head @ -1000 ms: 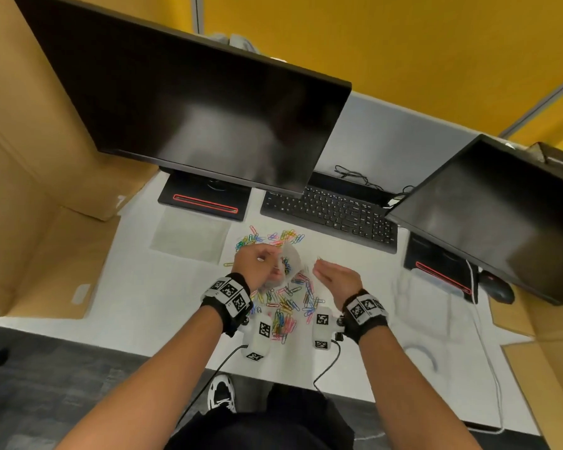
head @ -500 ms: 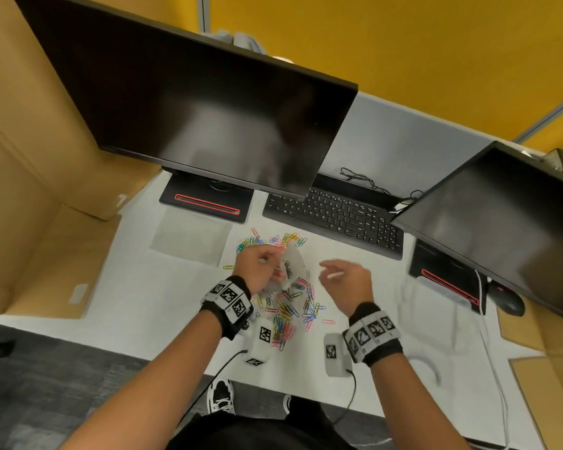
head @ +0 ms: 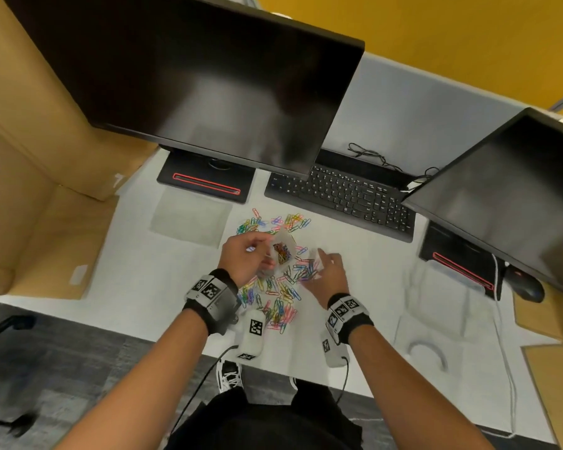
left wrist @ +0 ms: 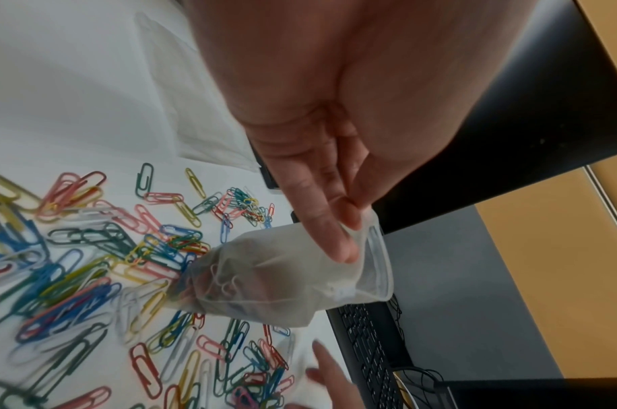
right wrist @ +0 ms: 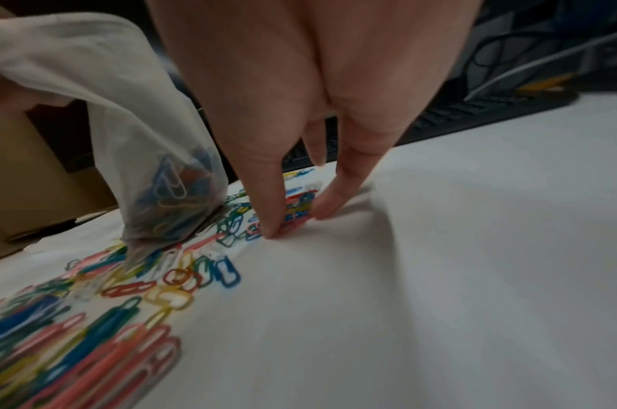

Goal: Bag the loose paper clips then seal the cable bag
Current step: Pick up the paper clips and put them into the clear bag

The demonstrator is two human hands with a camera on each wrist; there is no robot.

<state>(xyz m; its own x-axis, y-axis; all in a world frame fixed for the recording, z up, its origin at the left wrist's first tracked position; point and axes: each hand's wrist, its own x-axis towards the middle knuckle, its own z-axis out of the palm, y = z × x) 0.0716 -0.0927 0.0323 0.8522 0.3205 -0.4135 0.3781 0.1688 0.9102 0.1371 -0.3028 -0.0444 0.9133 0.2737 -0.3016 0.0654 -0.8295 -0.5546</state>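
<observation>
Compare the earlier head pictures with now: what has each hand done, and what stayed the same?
The right hand has gone down from above the desk onto the loose paper clips, fingertips pinching a few. The left hand still holds the small clear bag, partly filled, upright over the pile.

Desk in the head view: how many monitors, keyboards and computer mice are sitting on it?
Monitors: 2
Keyboards: 1
Mice: 1
Total: 4
</observation>
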